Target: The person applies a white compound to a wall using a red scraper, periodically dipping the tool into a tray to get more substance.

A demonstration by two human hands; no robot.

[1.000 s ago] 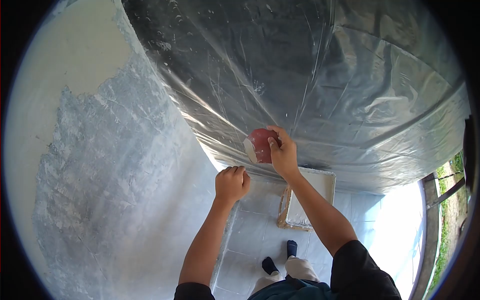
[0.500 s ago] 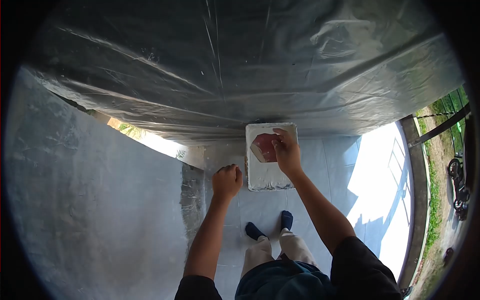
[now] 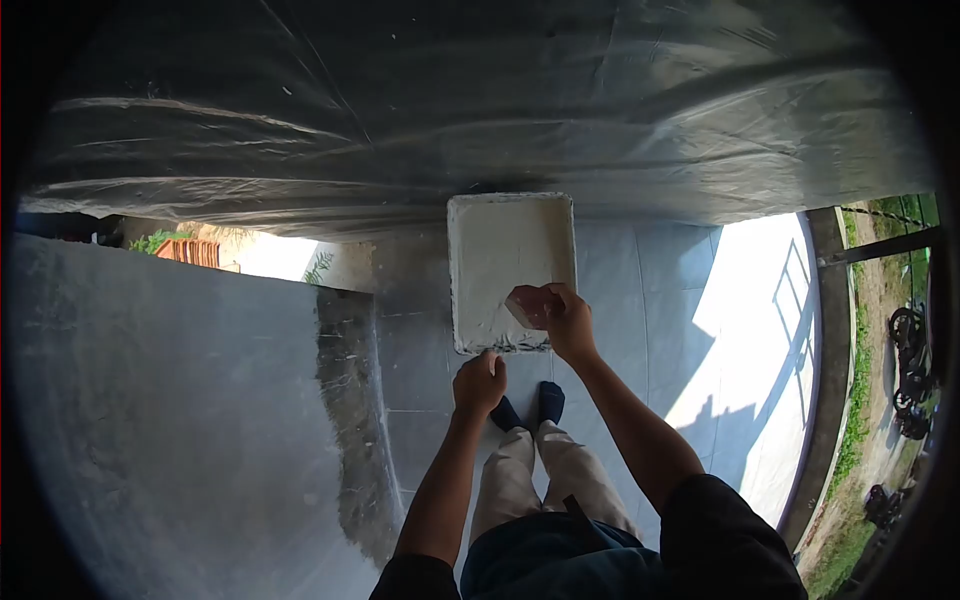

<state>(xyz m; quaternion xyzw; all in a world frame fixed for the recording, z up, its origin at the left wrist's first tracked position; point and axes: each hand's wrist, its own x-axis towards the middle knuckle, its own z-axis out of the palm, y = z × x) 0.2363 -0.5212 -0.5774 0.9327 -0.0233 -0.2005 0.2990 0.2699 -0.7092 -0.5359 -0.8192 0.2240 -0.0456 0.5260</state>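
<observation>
A white, shallow rectangular tray [image 3: 574, 240] with dried smears on its rim stands on the grey floor, holding a whitish paste. My right hand [image 3: 570, 325] pinches a dark red flat scraper [image 3: 532, 305] with a pale coated corner. The scraper is over the near right part of the tray; whether it presses into the paste I cannot make out. My left hand [image 3: 480, 383] is closed at the near rim of the tray, its thumb overlapping the edge. The fingers' undersides are hidden.
Glossy dark plastic sheeting [image 3: 480, 120] hangs across the far side. At the left is a grey plastered surface [image 3: 180, 380] with a darker rough edge. My feet [image 3: 550, 400] in dark socks stand just before the tray. Motorcycles [image 3: 908, 370] show outside at right.
My right hand has brought the scraper from the middle of the tray to its near right part. My left hand has moved right, up to the near rim. The view has shifted.
</observation>
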